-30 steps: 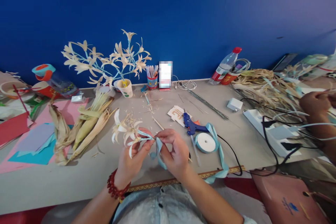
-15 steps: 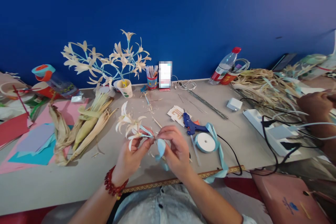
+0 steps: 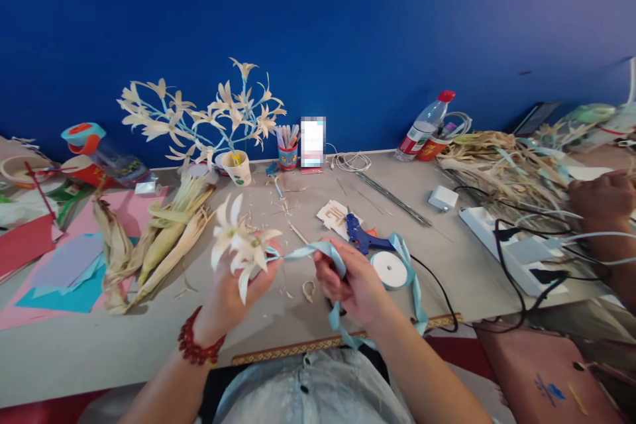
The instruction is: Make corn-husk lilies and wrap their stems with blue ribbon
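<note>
My left hand (image 3: 231,301) is closed around the wrapped stems of a small bunch of pale corn-husk flowers (image 3: 243,245), whose petals hide part of the fingers. A light blue ribbon (image 3: 304,251) stretches from the stems across to my right hand (image 3: 355,278), which is closed on it. The loose ribbon hangs below that hand toward the table's front edge. Right of it lies the white ribbon spool (image 3: 390,269), and a blue glue gun (image 3: 365,236) rests just behind the spool.
A paper cup (image 3: 236,167) at the back holds more husk flowers. Corn husks (image 3: 169,238) and coloured paper (image 3: 69,271) lie left. Wires (image 3: 395,199), a power strip (image 3: 511,252) with cables, a tilted bottle (image 3: 424,126) and another person's hand (image 3: 603,195) are on the right.
My hands have moved apart, the right one going right and pulling the ribbon out straight from the stems. My left hand with the flowers has shifted left and turned, bringing the blossoms toward me.
</note>
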A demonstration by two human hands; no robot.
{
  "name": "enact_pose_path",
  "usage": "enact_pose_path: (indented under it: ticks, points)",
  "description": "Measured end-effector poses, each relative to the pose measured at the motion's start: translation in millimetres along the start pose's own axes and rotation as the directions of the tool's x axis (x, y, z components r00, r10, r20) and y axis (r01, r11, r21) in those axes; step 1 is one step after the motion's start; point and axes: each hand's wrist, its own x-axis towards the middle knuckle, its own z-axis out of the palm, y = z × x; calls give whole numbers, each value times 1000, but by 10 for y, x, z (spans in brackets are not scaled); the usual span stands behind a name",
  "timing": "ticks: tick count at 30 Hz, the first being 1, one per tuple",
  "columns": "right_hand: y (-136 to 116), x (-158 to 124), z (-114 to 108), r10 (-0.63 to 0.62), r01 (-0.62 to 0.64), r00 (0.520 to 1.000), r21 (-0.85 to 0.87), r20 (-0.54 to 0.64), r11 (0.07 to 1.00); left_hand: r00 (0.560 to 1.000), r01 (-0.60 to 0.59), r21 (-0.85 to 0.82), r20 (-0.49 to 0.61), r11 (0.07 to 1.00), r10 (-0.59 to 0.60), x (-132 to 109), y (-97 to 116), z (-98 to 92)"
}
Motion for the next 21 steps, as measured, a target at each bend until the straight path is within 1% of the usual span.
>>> enact_pose_path:
  ticks: [1, 3, 5, 6, 7, 8, 9, 10, 11, 12, 13, 15, 17, 19, 21]
  points:
    - [-53, 10, -55, 39, -39, 999, 4, 30, 999, 1000, 1, 15, 24, 1000, -2, 24, 39, -40]
    - [-137, 28, -168, 79, -77, 996, -34, 48, 996, 997, 36, -58, 75, 998, -32, 66, 107, -108]
    - [-183, 40, -269, 47, -44, 999, -179, 15, 983, 983, 134, -175, 151, 975, -108, 92, 145, -146]
    - [-193, 43, -308, 0, -3, 1000, -306, -10, 952, 970, 192, -221, 190, 956, -151, 97, 150, -150]
    - [-197, 42, -334, -62, 42, 998, -462, -28, 886, 957, 246, -248, 219, 937, -193, 98, 146, -145]
    - [-197, 37, -345, -132, 86, 991, -626, -27, 775, 946, 285, -263, 232, 922, -226, 96, 137, -130]
    - [-192, 28, -339, -200, 126, 980, -767, -3, 629, 940, 308, -276, 232, 910, -248, 92, 124, -109]
    - [-184, 14, -314, -256, 164, 966, -864, 42, 476, 938, 323, -285, 225, 902, -265, 87, 109, -83]
    - [-168, -1, -271, -296, 203, 950, -915, 98, 349, 936, 333, -288, 219, 898, -277, 82, 96, -55]
    - [-145, -16, -212, -319, 247, 935, -932, 156, 267, 935, 337, -290, 216, 896, -282, 77, 86, -26]
    - [-111, -28, -143, -339, 294, 917, -929, 208, 225, 935, 338, -294, 217, 894, -282, 73, 78, 1]
    - [-15, -36, 4, -396, 366, 878, -911, 270, 191, 936, 336, -312, 218, 889, -277, 67, 67, 50]
    - [102, -24, 123, -465, 386, 838, -912, 284, 140, 939, 333, -340, 201, 879, -278, 61, 54, 85]
    - [197, -8, 189, -528, 392, 794, -917, 299, 70, 943, 330, -366, 175, 870, -284, 50, 28, 105]
    - [236, -6, 209, -547, 429, 758, -903, 355, 7, 945, 327, -370, 159, 870, -287, 34, -9, 111]
